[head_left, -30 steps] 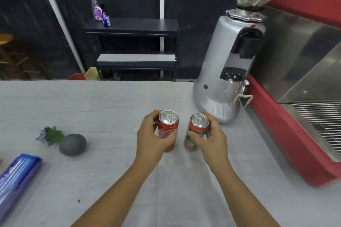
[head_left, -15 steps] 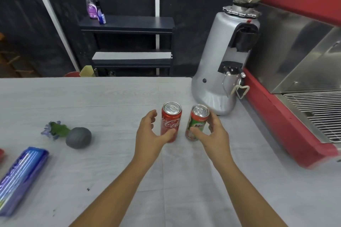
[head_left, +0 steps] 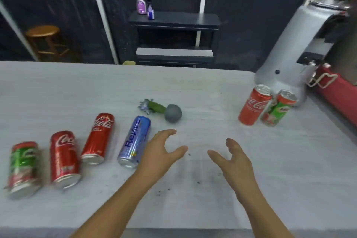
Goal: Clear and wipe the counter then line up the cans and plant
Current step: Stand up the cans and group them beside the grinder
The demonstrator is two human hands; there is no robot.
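1. Two cans stand upright and touching just in front of the silver grinder [head_left: 301,48]: a red cola can [head_left: 254,107] and, on its right, a green-and-red can [head_left: 277,109].
2. Well to the left of the grinder, four more cans lie on their sides on the grey counter [head_left: 193,87]: a blue can [head_left: 135,141] nearest the middle, then a tall red can [head_left: 98,138], a shorter red can [head_left: 64,158] and a green can [head_left: 24,168] farthest out.
3. The small plant [head_left: 164,109], in a round grey pot, lies tipped over just behind the blue can, between the fallen cans and the grinder.
4. Both hands hover above the counter with nothing in them: the left hand [head_left: 160,152] has its fingers spread beside the blue can, and the right hand [head_left: 231,158] is likewise spread, well apart from any can.
5. The lining-up step appears to be in hand, with two cans placed and four left.
6. The next move likely calls for closing the left hand round the blue can's body, standing it up, and setting it beside the upright pair near the grinder; dark specks on the counter suggest wiping may be incomplete.
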